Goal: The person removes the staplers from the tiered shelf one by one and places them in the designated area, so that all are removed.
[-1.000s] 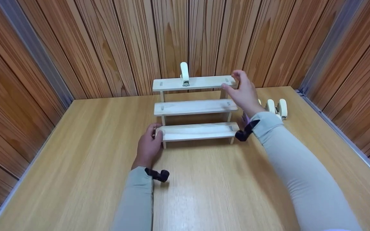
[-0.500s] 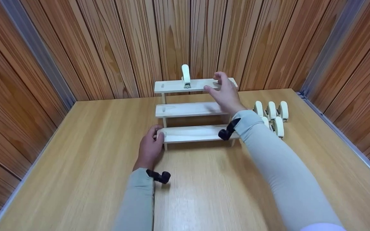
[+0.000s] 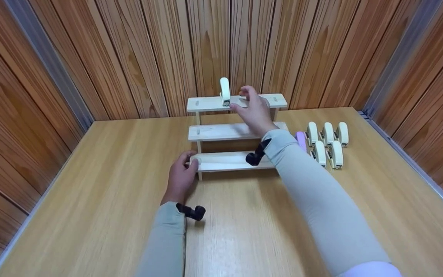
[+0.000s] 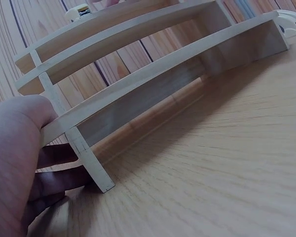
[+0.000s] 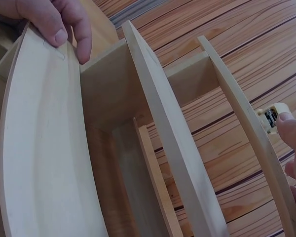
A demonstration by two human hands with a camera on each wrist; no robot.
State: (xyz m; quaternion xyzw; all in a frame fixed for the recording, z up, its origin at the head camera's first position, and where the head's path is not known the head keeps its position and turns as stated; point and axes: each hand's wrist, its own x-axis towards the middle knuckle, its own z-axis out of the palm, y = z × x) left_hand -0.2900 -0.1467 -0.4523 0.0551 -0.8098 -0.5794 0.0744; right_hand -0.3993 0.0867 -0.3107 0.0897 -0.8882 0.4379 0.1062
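Note:
A three-tier wooden display stand (image 3: 225,132) stands on the table, each tier a pale narrow board. My left hand (image 3: 182,173) grips the left end of its lowest board, thumb on top and fingers around the side, as the left wrist view also shows. On the top board stands a small cream stapler (image 3: 225,92), left of the middle. My right hand (image 3: 254,111) is over the top board just right of that stapler, thumb and fingers spread apart. In the right wrist view the thumb tip (image 5: 286,117) overlaps the stapler (image 5: 270,116); whether it presses is unclear.
Several more cream staplers (image 3: 335,154) stand in two rows on the table (image 3: 121,184), right of the stand. A purple stapler (image 3: 301,140) beside them is partly hidden by my right sleeve. Wood-panelled walls (image 3: 167,50) enclose the back and sides.
My right hand has moved left along the top board, from its right end up to the stapler. The staplers at the right have come into fuller view. My left hand keeps its grip.

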